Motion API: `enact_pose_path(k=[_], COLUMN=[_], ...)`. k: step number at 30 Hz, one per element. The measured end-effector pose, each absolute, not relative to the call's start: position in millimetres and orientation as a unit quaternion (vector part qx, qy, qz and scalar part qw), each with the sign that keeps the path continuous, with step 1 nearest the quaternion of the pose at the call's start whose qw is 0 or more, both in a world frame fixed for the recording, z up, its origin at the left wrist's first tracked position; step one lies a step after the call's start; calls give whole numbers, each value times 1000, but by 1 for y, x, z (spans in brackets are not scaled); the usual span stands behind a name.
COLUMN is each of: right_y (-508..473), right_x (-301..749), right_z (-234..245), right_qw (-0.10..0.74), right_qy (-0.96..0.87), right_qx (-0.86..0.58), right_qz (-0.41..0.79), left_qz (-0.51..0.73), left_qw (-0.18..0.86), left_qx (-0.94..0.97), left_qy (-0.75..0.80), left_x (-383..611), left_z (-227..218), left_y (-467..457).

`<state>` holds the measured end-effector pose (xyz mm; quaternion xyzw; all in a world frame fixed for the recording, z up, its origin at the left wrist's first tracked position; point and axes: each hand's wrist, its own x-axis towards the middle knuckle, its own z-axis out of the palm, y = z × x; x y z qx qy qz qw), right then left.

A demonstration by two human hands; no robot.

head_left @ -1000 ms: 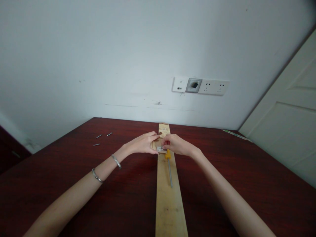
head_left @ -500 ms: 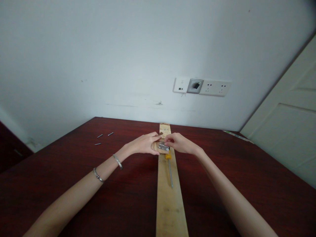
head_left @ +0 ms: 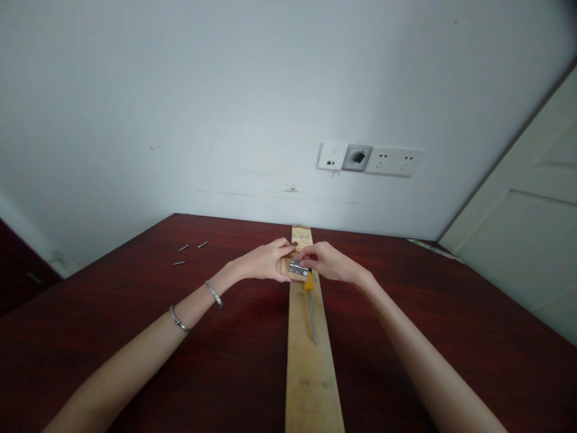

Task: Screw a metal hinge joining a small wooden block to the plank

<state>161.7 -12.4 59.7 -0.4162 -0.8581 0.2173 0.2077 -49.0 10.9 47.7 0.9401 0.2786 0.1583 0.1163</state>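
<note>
A long pale wooden plank (head_left: 310,361) lies lengthwise on the dark red table (head_left: 135,337). Both hands meet over its far part. My left hand (head_left: 264,261) curls round a small wooden block at the plank's left edge and presses a small silver hinge (head_left: 298,269) against it. My right hand (head_left: 329,263) pinches the hinge's right side with closed fingertips. A screwdriver (head_left: 311,310) with a yellow handle and a thin steel shaft rests on the plank just below the hands, untouched.
Three loose screws (head_left: 188,251) lie on the table at the far left. A row of wall sockets (head_left: 369,159) sits on the white wall behind. A white door (head_left: 527,228) stands at the right.
The hinge has turned so its flat silver face shows more. My right hand's fingertips have shifted slightly on it. The screwdriver and plank have not moved.
</note>
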Motion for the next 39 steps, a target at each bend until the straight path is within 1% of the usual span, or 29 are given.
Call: enact_pose_path(k=[7,15,22,28,33,39], right_y=[-15,-16,-12,-12,-10,-8], right_x=[162,167,169,170,171,173], right_z=[68,69,64,64,59,57], right_qw=[214,186,201,232,204,195], right_qy=[-848,-849,-853,-836,-803,-794], right_qx=[-420,-453,-443,-432,-452,-456], right_qz=[242,200,190,245,332,351], left_qz=[182,201,203,209,225,232], left_qw=[91,85,97,100,108,112], left_qx=[941,938,936,934,931,930], left_qy=[270,270,272,272,267,262], left_x=[-50,-55,-55,-56,-56,-57], left_z=[50,44,47,49,47,45], left_y=[12,20,18,18,20,21])
